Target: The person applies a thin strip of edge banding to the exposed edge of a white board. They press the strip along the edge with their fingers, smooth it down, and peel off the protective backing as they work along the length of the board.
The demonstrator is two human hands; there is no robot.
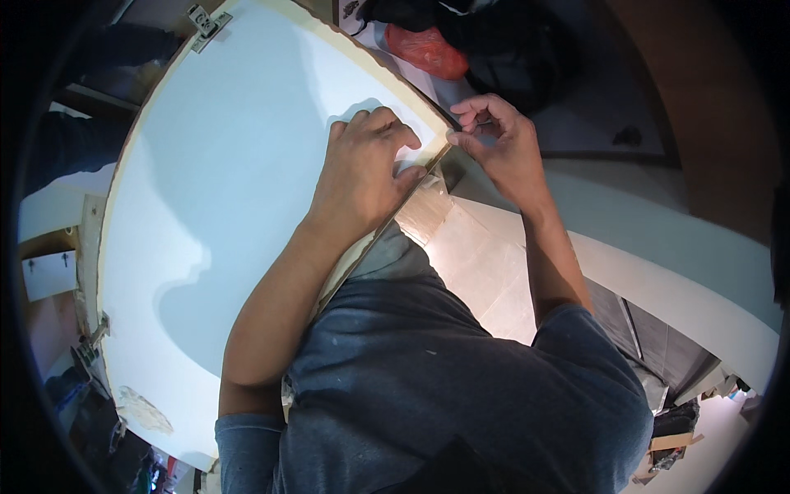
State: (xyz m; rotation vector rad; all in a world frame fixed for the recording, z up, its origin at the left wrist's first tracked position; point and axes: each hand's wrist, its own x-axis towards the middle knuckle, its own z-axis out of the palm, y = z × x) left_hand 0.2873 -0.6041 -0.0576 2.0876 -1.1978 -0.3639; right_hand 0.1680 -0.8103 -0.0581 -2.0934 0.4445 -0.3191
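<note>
A large white panel (247, 107) with a cream border and rough brown edges lies before me, covering much of the left side. My left hand (369, 156) rests on it near the right-hand corner, fingers bent and apart, the thumb at the edge nearest me. Just beyond that corner is my right hand (498, 144), its thumb touching the panel's tip and its fingers curled. A thin dark strip (453, 122) runs along the edge there and passes between thumb and fingers; whether it is loose or fixed I cannot tell.
Metal hinges (209, 30) sit on the panel's far left edge, with another fitting (100, 328) lower down. A red plastic bag (426, 51) and dark cloth lie past the corner. Pale tiled floor (481, 259) shows below, and a long white board (658, 272) stretches to the right.
</note>
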